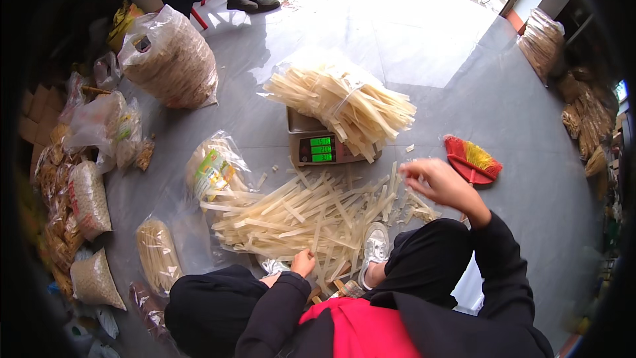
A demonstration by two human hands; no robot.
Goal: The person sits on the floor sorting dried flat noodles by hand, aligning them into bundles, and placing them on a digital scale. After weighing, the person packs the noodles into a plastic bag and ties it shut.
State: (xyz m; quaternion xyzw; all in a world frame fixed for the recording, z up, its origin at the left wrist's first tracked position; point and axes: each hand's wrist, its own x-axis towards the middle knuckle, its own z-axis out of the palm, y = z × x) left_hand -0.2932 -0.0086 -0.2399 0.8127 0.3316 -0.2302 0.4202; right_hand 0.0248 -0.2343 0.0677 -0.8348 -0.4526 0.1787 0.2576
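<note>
Flat, pale dried strips [293,214] lie in a loose pile on the floor before me. Low at the pile's near edge is my left hand [303,263], fingers curled in; whether it grips a strip cannot be told. My right hand [431,181], somewhat blurred, is raised right of the pile with fingers bent, and its contents cannot be made out. Beyond the pile, a digital scale [318,150] with a lit green display bears a big tied bundle of similar strips [343,99], partly wrapped in clear plastic.
A red and yellow broom [472,161] lies at right. Left of the pile are a clear bag with a green label [213,169] and a bag of thin sticks [158,253]. A large full plastic bag [171,62] stands farther back, near a seated person's shoes [253,4]. More bags line both sides.
</note>
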